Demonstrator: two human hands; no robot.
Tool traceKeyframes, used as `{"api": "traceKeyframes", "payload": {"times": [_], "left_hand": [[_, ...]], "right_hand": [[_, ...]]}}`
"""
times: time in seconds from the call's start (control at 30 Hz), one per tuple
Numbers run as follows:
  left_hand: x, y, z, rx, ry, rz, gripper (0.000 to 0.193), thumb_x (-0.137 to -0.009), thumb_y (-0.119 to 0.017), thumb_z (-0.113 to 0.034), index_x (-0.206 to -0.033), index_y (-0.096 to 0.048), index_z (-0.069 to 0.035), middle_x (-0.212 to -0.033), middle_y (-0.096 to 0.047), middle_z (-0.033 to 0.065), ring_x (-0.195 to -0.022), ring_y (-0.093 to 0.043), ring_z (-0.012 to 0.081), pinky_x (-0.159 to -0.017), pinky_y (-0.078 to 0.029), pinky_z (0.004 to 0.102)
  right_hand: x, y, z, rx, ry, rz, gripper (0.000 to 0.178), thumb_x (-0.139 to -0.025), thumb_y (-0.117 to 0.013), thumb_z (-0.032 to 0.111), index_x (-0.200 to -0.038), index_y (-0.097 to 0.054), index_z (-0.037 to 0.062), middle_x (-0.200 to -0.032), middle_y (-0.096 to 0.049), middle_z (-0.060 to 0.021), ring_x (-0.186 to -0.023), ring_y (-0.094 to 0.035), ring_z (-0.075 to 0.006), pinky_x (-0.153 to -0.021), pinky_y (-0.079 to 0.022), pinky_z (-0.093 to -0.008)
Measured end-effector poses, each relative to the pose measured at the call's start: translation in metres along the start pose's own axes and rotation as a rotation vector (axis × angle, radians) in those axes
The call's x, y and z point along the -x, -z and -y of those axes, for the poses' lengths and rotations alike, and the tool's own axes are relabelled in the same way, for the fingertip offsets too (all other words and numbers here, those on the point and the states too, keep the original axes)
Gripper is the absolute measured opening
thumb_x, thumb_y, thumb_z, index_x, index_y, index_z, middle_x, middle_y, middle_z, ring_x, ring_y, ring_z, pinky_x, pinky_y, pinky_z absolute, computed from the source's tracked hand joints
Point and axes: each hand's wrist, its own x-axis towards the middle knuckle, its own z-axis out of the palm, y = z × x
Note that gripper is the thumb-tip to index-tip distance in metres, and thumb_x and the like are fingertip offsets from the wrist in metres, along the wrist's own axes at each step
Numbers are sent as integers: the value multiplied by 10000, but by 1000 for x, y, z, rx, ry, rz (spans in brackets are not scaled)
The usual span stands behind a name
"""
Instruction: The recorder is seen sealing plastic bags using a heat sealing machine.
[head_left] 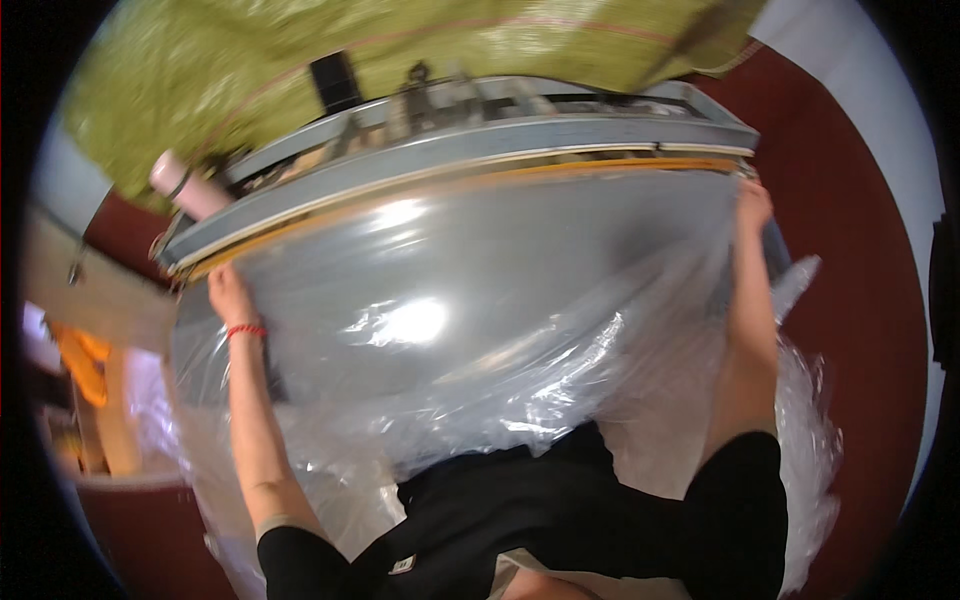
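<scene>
A wide sheet of clear plastic film (480,270) is stretched over a smooth grey surface in front of me. My left hand (228,290) is closed on the film's far left part, close to an orange strip (520,172). At the far right corner my right hand (755,207) pinches the film, beside the end of the same strip. Both arms are stretched forward and wide apart. Toward my body the film falls in loose, shiny folds. The strip runs along the near side of a long grey metal frame (470,142); the fingertips of both hands are hard to make out.
Tools and metal parts lie in the frame's trough. A pink bottle (190,185) leans at its left end, and a black flat object (334,83) stands behind it. Yellow-green woven sheeting (480,45) covers the back. The floor (860,330) at right is dark red.
</scene>
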Motion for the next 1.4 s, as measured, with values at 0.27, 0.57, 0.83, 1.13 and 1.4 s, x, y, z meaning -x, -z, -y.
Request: {"api": "traceKeyframes", "payload": {"times": [0.27, 0.57, 0.83, 1.13, 1.4], "left_hand": [[-41, -12, 51, 37, -77, -65, 166, -798, -564, -186, -705, -526, -54, -599, -407, -60, -542, -334, 41, -484, -291, 189], [-56, -13, 73, 241, -9, -7, 129, -818, -552, -153, -738, -512, -60, -679, -490, -32, -594, -402, 46, -558, -337, 175], [-57, -5, 68, 185, 51, -25, 117, -828, -491, -129, -739, -475, -54, -697, -508, 0, -593, -444, 67, -534, -374, 182], [-42, 14, 52, -141, -243, -304, 290, -842, -360, -145, -760, -584, 20, -799, -600, 114, -747, -560, 222, -738, -442, 317], [1, 37, 4, -623, -341, 321, 199, -860, -407, -177, -831, -463, 12, -739, -518, 194, -661, -470, 360, -639, -400, 378]], "right_hand": [[0, -60, 35, -886, -192, -38, 126, -749, -620, 100, -794, -543, 11, -644, -544, -6, -567, -478, -67, -527, -399, -217], [1, -59, 56, -927, -177, -199, 259, -654, -698, 46, -806, -491, 13, -617, -522, 3, -530, -461, -51, -496, -387, -202], [0, -51, 62, -358, -240, -396, 255, -836, -445, 231, -861, -458, -23, -800, -572, -227, -770, -546, -392, -698, -427, -412], [5, -31, 74, -624, -392, -150, 284, -864, -414, 262, -878, -481, -13, -706, -568, -162, -621, -571, -247, -555, -447, -352], [34, 66, 54, -477, 178, 203, 271, -726, -659, 225, -882, -599, 11, -782, -609, -49, -730, -540, -107, -698, -419, -235]]}}
